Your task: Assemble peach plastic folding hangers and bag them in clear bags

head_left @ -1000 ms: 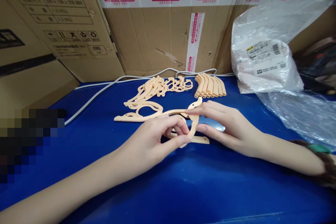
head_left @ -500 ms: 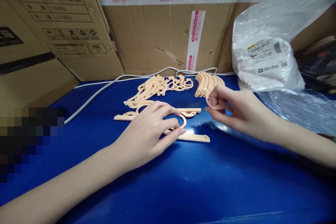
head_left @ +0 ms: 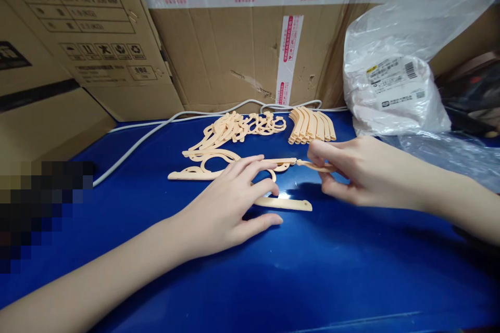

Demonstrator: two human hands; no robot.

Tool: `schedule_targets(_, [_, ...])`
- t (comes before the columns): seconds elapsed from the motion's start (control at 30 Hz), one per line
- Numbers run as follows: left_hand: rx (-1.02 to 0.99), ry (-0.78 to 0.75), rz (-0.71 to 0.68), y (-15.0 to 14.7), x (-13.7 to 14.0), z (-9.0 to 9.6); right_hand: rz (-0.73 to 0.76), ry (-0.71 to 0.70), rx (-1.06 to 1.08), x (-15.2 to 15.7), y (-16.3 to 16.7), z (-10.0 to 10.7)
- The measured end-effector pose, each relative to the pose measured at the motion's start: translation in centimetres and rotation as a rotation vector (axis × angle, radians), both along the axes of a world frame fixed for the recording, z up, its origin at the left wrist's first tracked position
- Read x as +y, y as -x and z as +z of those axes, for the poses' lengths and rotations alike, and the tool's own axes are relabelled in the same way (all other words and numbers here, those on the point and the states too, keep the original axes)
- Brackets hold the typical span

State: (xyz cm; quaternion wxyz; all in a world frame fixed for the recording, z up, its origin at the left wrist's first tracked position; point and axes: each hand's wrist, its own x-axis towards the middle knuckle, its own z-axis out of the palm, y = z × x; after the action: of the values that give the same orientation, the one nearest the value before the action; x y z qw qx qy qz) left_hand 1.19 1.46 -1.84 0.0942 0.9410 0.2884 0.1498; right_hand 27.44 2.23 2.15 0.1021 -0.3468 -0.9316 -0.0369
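Note:
My left hand point(head_left: 230, 205) lies over beige plastic hanger parts with its fingers spread and the thumb apart. Under and around it are a ring-shaped part point(head_left: 205, 164), a straight arm point(head_left: 287, 204) with a hole at its end, and a longer piece point(head_left: 187, 175) to the left. My right hand point(head_left: 351, 169) pinches a thin curved beige hanger piece point(head_left: 307, 164) between thumb and fingers. The left tip of that piece is at the end of a flat bar point(head_left: 287, 160); whether they are joined I cannot tell. My fingers hide part of it.
A loose heap of beige hooks point(head_left: 230, 127) and a neat row of curved hanger arms point(head_left: 312, 125) lie farther back. A white cable point(head_left: 156, 124) runs behind. Cardboard boxes point(head_left: 219, 47) wall the back and left; a white plastic bag point(head_left: 394, 88) stands right on the blue table point(head_left: 273, 281).
My right hand has lowered and turned the curved piece so its tip comes to the bar's end. My left fingers have spread, with the thumb lifting off the straight arm.

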Motion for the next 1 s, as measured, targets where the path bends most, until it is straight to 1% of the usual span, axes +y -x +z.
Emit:
schedule_targets(0.1, [0.015, 0.036, -0.014, -0.1, 0.2, -0.1, -0.023, 0.023, -0.012, 0.1, 0.0, -0.3])
schedule_targets(0.2, [0.014, 0.119, -0.012, -0.2, 0.3, -0.1, -0.061, 0.029, -0.028, 0.3, 0.1, -0.5])
schedule_targets(0.27, [0.007, 0.163, -0.004, -0.3, 0.3, 0.0, -0.075, 0.074, -0.025, 0.4, 0.1, -0.5])
schedule_targets(0.37, [-0.022, 0.205, 0.02, -0.4, 0.1, 0.0, -0.12, 0.201, 0.002, 0.5, -0.1, -0.1])
schedule_targets(0.43, [-0.053, 0.232, 0.047, -0.5, -0.1, 0.1, -0.154, 0.326, 0.015, 0.5, -0.3, 0.2])
schedule_targets(0.53, [-0.105, 0.245, 0.079, -0.6, -0.3, 0.0, -0.148, 0.523, 0.06, 0.4, -0.5, 0.6])
schedule_targets(0.6, [-0.141, 0.241, 0.091, -0.7, -0.4, 0.0, -0.14, 0.603, 0.11, 0.2, -0.5, 0.8])
schedule_targets(0.67, [-0.167, 0.249, 0.105, -0.7, -0.5, 0.0, -0.153, 0.65, 0.153, 0.0, -0.3, 0.9])
schedule_targets(0.8, [-0.197, 0.284, 0.145, -0.8, -0.6, 0.1, -0.173, 0.707, 0.195, -0.2, -0.1, 1.1])
schedule_targets(1.0, [-0.245, 0.292, 0.162, -1.0, -1.0, 0.0, -0.076, 0.638, 0.161, -0.1, -0.1, 1.0])
